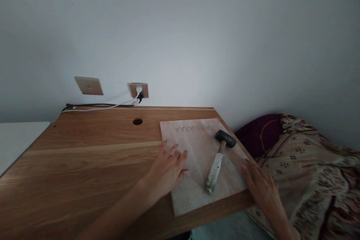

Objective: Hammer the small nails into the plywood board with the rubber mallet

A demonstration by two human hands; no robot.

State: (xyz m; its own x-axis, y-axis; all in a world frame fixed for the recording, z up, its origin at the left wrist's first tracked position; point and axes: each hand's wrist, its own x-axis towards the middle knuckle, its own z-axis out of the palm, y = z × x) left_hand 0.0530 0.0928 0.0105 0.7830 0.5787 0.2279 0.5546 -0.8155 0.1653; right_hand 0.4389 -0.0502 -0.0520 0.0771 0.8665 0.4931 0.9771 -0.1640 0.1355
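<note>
A pale, flat square board (194, 180) lies on the wooden desk near its right end, with a row of small dark marks along its far edge. On it rests a mallet (225, 138) with a black head, its pale, stained handle slanting toward me. My left hand (170, 165) is over the board's left edge, fingers spread and empty. At the board's right edge is my right hand (260, 183), its fingers stretched out along the side and holding nothing I can see. Neither hand touches the mallet.
The wooden desk (84, 172) meets the wall, with a round cable hole (137, 121) near the back. Cables (104, 108) run to a wall socket (144, 90). A white panel (19, 138) stands at far left. Patterned bedding (303, 172) and a purple pillow (258, 135) lie beyond the right edge.
</note>
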